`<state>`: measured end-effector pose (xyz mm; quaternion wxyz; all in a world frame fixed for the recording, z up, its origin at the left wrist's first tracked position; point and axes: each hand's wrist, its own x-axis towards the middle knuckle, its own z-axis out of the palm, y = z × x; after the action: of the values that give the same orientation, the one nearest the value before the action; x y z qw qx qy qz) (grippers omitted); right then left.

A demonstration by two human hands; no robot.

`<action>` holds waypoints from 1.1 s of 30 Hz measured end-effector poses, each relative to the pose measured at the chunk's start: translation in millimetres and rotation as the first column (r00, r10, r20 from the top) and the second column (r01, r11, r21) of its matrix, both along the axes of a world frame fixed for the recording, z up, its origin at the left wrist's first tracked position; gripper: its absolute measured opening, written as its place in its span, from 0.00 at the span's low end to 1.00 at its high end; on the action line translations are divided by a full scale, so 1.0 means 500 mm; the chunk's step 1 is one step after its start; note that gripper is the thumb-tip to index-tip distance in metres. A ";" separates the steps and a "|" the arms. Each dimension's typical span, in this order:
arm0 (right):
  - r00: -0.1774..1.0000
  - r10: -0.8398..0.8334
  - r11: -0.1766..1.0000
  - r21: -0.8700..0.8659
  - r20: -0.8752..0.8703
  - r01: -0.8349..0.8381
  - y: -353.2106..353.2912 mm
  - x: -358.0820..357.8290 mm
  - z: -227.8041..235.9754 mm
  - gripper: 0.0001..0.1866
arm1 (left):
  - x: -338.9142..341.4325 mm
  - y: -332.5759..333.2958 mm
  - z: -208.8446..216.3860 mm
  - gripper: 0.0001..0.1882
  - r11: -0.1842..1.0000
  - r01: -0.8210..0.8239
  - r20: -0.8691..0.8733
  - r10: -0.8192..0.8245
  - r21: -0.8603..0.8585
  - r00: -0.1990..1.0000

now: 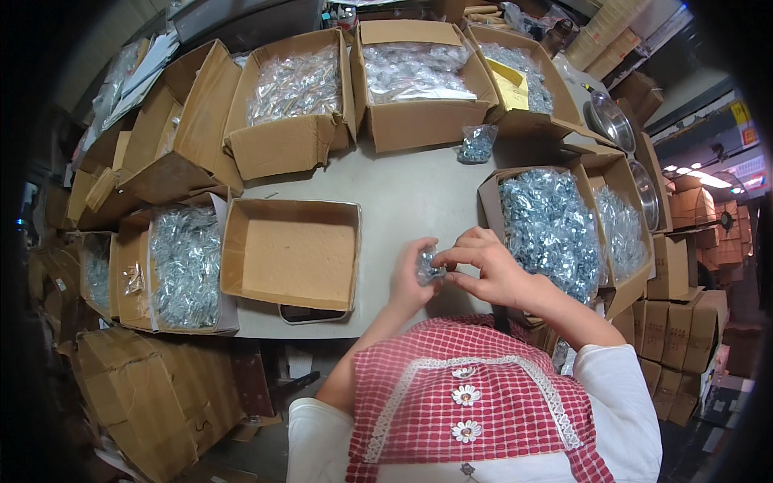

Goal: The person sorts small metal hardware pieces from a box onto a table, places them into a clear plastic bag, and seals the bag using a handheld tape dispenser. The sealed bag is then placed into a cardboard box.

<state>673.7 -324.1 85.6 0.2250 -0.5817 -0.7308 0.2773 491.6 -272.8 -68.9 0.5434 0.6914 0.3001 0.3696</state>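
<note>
In front of my apron, both hands meet over a small clear plastic bag [429, 262] with shiny metal bits in it. My left hand [408, 283] has its fingers curled around the bag from the left side. From the right, my right hand [493, 267] pinches at the bag with thumb and fingers, which partly hide it. Nearest to the right hand is a cardboard box [493, 211] heaped with small bags of bluish metal parts [547, 221]. Left of my hands lies a shallow open cardboard box [290, 251] with its brown bottom showing.
A lone bag of metal parts [477, 145] sits on the grey table [403, 189] toward the back. Open boxes of bagged hardware [423, 129] line the far edge. Another filled box [228, 310] stands at the left, and metal bowls [612, 121] are at the far right.
</note>
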 end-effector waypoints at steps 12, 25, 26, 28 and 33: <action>0.997 -0.021 0.987 -0.157 0.078 0.033 -0.043 -0.014 -0.054 0.16 | 0.006 -0.015 -0.008 0.39 1.000 -0.010 0.003 0.010 -0.027 1.000; 0.968 -0.218 0.740 0.625 -0.127 0.249 -0.176 0.017 0.026 0.05 | 0.024 -0.057 0.170 0.35 0.721 0.402 0.440 -0.150 -0.564 0.886; 0.959 -0.253 0.747 0.605 -0.126 0.277 -0.205 0.032 0.042 0.04 | 0.042 -0.050 0.184 0.31 0.724 0.355 0.361 -0.157 -0.591 0.919; 0.925 -0.358 0.735 0.574 -0.125 0.362 -0.261 0.056 0.076 0.03 | 0.100 -0.037 0.196 0.24 0.751 0.222 0.087 -0.216 -0.622 0.973; 0.702 -0.690 0.479 0.616 -0.175 0.625 -0.380 0.107 0.116 0.02 | 0.212 -0.016 0.186 0.27 0.867 0.371 -0.458 -0.492 -0.332 0.740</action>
<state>727.3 -513.8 143.4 0.4603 -0.7168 -0.5092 -0.1226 597.7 -281.0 24.0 0.5829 0.7522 0.3071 -0.0072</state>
